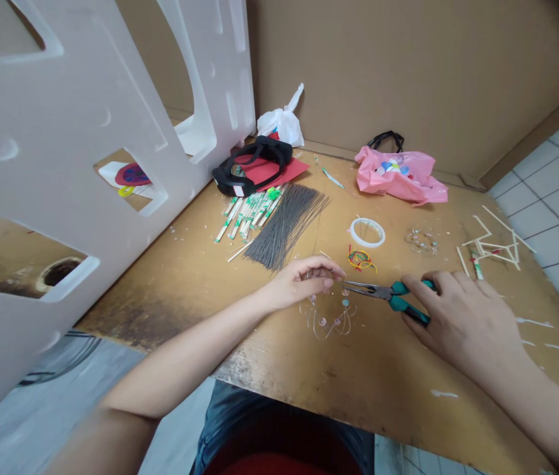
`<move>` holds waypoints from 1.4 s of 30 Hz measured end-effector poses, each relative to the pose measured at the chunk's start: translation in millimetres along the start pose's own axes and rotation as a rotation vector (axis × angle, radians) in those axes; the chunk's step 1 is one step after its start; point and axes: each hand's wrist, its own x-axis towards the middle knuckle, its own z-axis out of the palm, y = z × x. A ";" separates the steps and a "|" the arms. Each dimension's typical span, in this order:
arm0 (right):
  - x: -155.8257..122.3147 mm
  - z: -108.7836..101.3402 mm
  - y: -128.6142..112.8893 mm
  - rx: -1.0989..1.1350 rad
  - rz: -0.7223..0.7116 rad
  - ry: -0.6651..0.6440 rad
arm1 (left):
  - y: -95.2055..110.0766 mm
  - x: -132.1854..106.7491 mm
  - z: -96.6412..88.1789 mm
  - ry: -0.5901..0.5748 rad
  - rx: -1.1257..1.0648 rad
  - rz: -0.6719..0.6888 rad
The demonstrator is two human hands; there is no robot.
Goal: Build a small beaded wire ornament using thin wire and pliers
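My left hand (303, 282) is closed in a pinch on a loop of thin clear wire strung with beads. This beaded wire (323, 322) hangs below the fingers, with loose curls and a few pinkish and blue beads. My right hand (462, 316) grips long-nose pliers (410, 300) by their teal and black handles. The plier tips reach the beaded wire right beside my left fingertips; whether the jaws pinch the wire is too small to tell. Just beyond lie a yellow and red coil of cord (361, 259) and a white ring-shaped roll (367, 232).
Grey wire strips (284, 227) and paper-wrapped chopsticks (247, 214) lie left, near a black headband (254, 165). A pink bag (400, 175) stands behind. Another beaded wire loop (422, 241) and joined sticks (497, 247) lie right. A white plastic panel (125, 119) borders the wooden table (358, 382).
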 end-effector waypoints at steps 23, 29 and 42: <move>-5.7 0.3 -8.0 0.281 0.091 -0.191 | -5.8 0.9 -0.9 -0.020 0.007 0.044; -6.4 -0.9 -9.1 0.310 0.158 -0.340 | -6.4 1.8 -0.7 -0.017 -0.020 0.044; -8.5 8.0 -17.8 0.314 0.257 -0.305 | -8.4 5.3 -5.6 0.152 0.104 -0.125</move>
